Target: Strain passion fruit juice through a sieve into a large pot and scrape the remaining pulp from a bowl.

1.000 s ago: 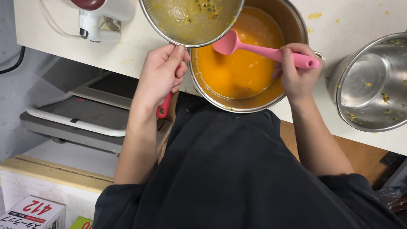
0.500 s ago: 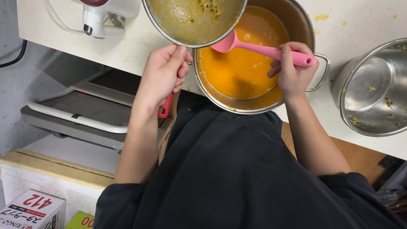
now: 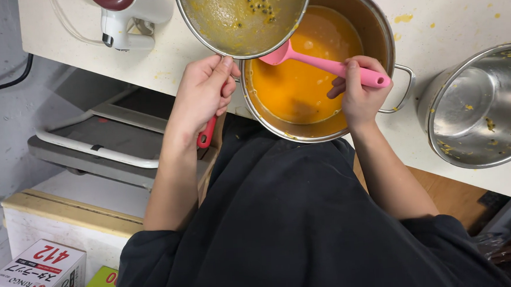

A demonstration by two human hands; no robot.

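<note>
While your left hand stays clamped on the sieve's red handle, the sieve has barely shifted above the steel pot on the worktop; your right hand, fist closed, keeps the pink spatula scraping beneath, so orange purée is still collecting.

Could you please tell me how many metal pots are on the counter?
2: one pot of orange liquid at the counter's near edge, under the strainer, and one nearly empty pot to its right, cut off by the frame.
</note>
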